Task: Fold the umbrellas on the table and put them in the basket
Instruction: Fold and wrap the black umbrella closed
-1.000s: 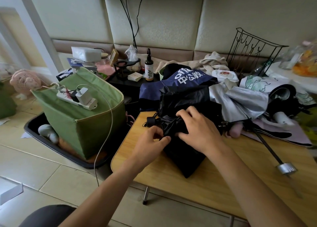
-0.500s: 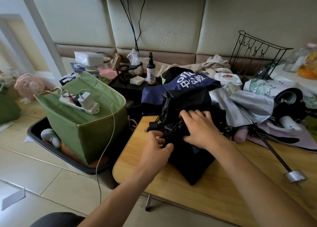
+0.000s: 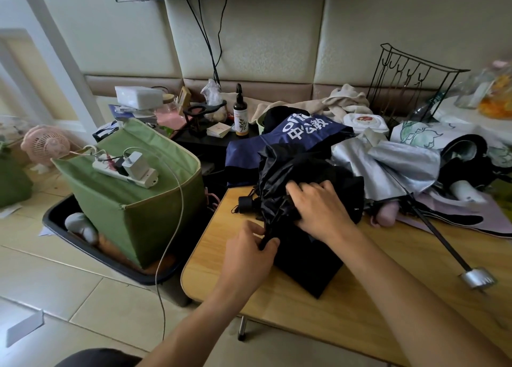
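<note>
Black umbrella (image 3: 307, 183) half-collapsed on the near-left part of the wooden table (image 3: 360, 297), both hands working its canopy.

Its crumpled fabric bunches near the table's left edge, with the small black handle (image 3: 245, 203) poking out to the left. Left hand (image 3: 249, 258) pinches a dark fold or rib of the fabric between thumb and fingers at the near side of the bundle. Right hand (image 3: 321, 208) lies on top of the canopy, fingers curled into the cloth and gathering it. Behind it lie a navy umbrella (image 3: 291, 136) with white lettering and a silver umbrella (image 3: 388, 167) to the right, whose dark shaft (image 3: 440, 236) runs toward the near right and ends in a silver cap. Left of the table, on the floor, a green fabric basket (image 3: 133, 208) stands in a black tray (image 3: 91, 253), with a white power strip (image 3: 124, 170) resting across its top.
</note>
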Demonstrator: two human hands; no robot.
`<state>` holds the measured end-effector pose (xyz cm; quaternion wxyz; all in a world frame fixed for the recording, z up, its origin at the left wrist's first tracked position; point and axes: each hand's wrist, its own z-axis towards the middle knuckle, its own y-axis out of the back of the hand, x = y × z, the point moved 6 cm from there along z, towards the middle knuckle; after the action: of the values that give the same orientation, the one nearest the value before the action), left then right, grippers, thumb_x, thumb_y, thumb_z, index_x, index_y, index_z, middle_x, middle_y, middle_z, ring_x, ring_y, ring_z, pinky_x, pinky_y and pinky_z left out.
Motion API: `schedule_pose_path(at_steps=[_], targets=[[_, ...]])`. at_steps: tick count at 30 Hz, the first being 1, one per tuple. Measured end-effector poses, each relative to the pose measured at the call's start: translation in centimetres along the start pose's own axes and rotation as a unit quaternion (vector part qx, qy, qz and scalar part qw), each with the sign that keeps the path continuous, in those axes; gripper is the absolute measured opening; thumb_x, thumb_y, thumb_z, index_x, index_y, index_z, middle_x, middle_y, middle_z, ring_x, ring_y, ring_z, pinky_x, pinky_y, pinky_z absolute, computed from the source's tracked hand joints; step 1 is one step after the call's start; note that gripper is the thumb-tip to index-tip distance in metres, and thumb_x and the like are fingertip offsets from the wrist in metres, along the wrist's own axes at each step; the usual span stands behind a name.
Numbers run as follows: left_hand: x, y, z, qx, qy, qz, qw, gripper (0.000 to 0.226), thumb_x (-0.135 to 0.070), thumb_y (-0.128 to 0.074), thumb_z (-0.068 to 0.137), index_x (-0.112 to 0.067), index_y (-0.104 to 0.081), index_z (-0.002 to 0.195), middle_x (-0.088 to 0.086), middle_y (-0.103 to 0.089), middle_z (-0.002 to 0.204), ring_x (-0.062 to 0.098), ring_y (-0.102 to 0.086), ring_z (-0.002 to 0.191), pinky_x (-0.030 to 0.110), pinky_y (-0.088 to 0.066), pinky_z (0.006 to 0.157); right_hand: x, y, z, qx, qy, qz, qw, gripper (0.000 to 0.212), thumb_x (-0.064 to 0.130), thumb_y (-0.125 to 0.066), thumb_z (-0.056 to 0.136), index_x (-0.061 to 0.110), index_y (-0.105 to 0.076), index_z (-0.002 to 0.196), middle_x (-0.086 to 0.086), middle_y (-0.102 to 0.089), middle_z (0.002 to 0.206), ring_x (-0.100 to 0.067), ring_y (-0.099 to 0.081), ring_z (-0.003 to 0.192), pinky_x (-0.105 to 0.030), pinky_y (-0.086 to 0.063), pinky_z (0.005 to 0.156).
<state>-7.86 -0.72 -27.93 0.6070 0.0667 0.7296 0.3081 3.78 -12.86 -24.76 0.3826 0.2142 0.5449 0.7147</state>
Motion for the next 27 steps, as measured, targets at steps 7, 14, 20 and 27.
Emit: schedule_pose_path(at_steps=[7, 14, 20, 27], targets=[[-0.7, 1.1, -0.8, -0.017, -0.008, -0.03, 0.999, 0.021, -0.039, -0.068, 0.096, -0.022, -0.057, 0.101, -0.003, -0.072, 0.064, 0.001, -0.065, 0.052, 0.011, -0.041, 0.044, -0.8, 1.0, 0.8, -0.092, -0.004, 0.025, 0.995, 0.049, 0.029, -0.084, 0.072, 0.018, -0.051, 0.106, 0.001, -0.065, 0.082, -0.028, -0.067, 0.077, -0.04, -0.039, 0.07], [-1.8, 1.1, -1.0, 0.077, -0.077, -0.142, 0.984, 0.013, -0.033, -0.069, 0.095, -0.025, -0.071, 0.105, -0.009, -0.072, 0.104, 0.005, -0.066, 0.101, 0.029, -0.054, 0.093, -1.3, 0.1, 0.7, -0.041, -0.004, 0.075, 0.996, 0.041, 0.017, -0.074, 0.076, 0.021, -0.05, 0.109, 0.002, -0.067, 0.091, -0.03, -0.067, 0.089, -0.042, -0.038, 0.076], [-0.4, -0.4, -1.2, 0.201, 0.034, -0.128, 0.971, 0.037, -0.022, -0.071, 0.093, -0.025, -0.056, 0.126, -0.005, -0.071, 0.117, 0.009, -0.068, 0.106, 0.025, -0.055, 0.092, -1.4, 0.5, 0.7, -0.065, -0.013, 0.091, 0.994, 0.039, 0.019, -0.076, 0.078, 0.022, -0.05, 0.107, 0.003, -0.066, 0.091, -0.028, -0.067, 0.089, -0.038, -0.031, 0.073], [-1.7, 1.9, -0.5, 0.113, -0.063, -0.043, 0.991, 0.017, -0.024, -0.063, 0.101, -0.024, -0.077, 0.091, -0.011, -0.075, 0.082, 0.006, -0.068, 0.077, 0.029, -0.058, 0.077, -1.4, 0.7, 0.5, -0.079, -0.017, 0.09, 0.993, 0.038, 0.019, -0.075, 0.078, 0.02, -0.051, 0.107, 0.002, -0.065, 0.09, -0.028, -0.066, 0.087, -0.039, -0.033, 0.075]])
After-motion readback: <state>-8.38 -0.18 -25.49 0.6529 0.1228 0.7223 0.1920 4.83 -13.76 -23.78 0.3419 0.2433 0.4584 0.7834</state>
